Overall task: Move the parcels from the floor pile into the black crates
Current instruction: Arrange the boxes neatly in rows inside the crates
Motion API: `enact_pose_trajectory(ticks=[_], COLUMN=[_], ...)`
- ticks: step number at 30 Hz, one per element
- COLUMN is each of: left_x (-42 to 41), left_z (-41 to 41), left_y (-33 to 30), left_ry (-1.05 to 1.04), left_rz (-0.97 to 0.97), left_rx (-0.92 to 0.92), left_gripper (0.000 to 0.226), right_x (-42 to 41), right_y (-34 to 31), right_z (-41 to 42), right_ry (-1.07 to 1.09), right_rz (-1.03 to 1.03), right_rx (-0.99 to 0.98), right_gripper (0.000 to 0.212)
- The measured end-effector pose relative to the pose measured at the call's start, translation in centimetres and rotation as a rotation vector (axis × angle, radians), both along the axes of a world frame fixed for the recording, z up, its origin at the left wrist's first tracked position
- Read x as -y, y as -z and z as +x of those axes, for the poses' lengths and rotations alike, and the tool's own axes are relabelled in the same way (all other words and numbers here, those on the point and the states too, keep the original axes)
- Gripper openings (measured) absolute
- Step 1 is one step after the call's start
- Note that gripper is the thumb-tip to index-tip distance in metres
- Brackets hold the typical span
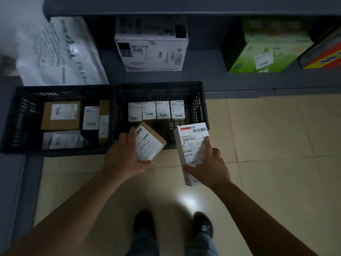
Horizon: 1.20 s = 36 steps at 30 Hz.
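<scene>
Two black crates (114, 115), two hand-held parcels (147, 143).

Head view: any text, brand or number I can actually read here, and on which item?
None can be quoted with confidence.
Brown parcel in left hand: barcode, print blurred.
White parcel in right hand: barcodes, red strip, print too small.
Labels on parcels in black crates: blurred.
White bag: green characters, blurred.
White box, green box: illegible.
</scene>
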<state>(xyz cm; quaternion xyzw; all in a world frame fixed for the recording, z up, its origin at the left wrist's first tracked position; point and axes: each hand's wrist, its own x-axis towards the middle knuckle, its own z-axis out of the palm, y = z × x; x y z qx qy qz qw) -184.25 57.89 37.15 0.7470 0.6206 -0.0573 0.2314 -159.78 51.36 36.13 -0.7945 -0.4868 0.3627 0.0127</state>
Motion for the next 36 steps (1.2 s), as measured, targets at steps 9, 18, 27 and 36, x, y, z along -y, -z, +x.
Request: enact_pose_trajectory(ticks=[9, 18, 27, 36], left_x=[-8.0, -12.5, -16.5, -18.9], left_z=[-0.4, 5.7, 13.5, 16.1], left_y=[2.2, 7.3, 15.0, 22.0], left_ry=[-0.034, -0.243, -0.312, -0.314], left_rz=[-0.028, -0.207, -0.290, -0.394], left_rx=[-0.025, -0.089, -0.040, -0.123], left_gripper=[0.122, 0.125, 0.116, 0.118], right_x=[-7.1, -11.6, -13.3, -15.3], right_y=[2.3, 6.6, 12.3, 18.3], right_z=[2.5, 8.6, 9.5, 10.8], right_ry=[0.075, 0.116, 0.163, 0.139], right_rz=[0.001, -0.060, -0.106, -0.104], right_rx=[0.028, 0.120, 0.143, 0.118], right_gripper=[0.123, 0.122, 0.119, 0.113])
